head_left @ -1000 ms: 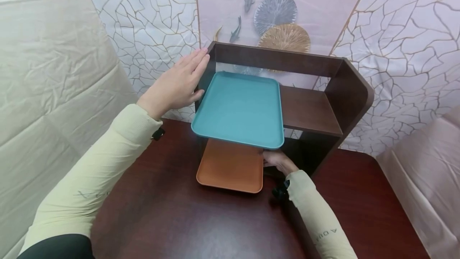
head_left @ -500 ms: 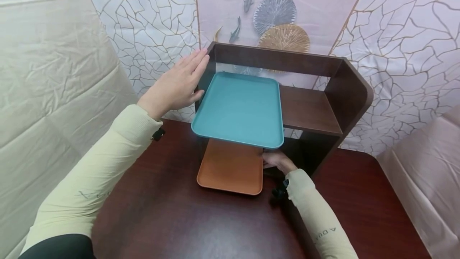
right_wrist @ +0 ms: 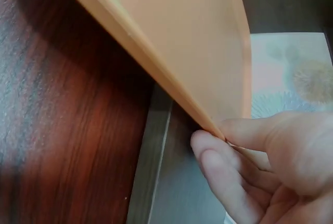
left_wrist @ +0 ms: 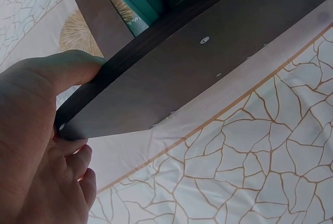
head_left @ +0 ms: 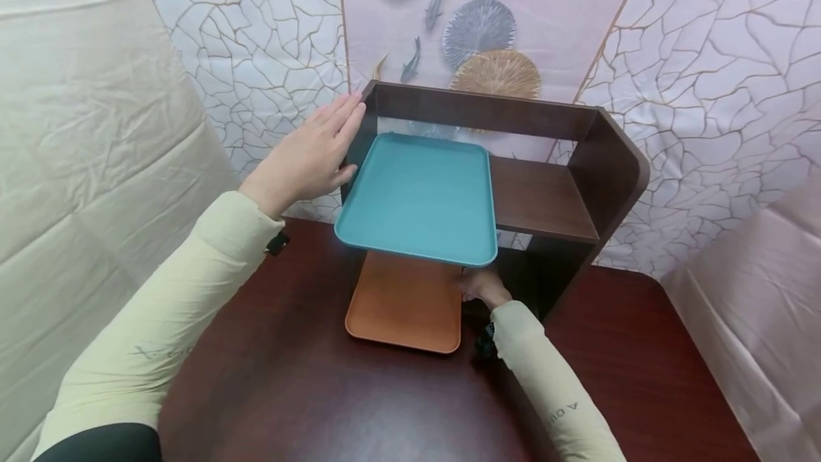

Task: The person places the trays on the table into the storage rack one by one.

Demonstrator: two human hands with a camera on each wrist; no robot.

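A dark brown two-tier shelf (head_left: 545,198) stands on the table. My left hand (head_left: 304,157) holds its left side panel near the top front corner; in the left wrist view the panel (left_wrist: 177,73) lies between thumb and fingers. A teal tray (head_left: 420,198) rests on the upper tier, its front overhanging. Below it, an orange tray (head_left: 407,301) sticks out of the lower tier. My right hand (head_left: 485,286) pinches this tray's right edge, partly hidden beneath the teal tray. In the right wrist view, thumb and fingers (right_wrist: 218,166) meet on the orange tray's rim (right_wrist: 182,99).
The reddish-brown table (head_left: 359,405) spreads in front of the shelf and to both sides. A patterned cloth (head_left: 256,41) hangs behind, with a plain pale cloth (head_left: 96,127) at the left and a pinkish one (head_left: 757,284) at the right.
The orange tray's front edge has come slightly toward me, with my right hand still on it. The whole head view has shifted a little. My left hand stays on the side panel.
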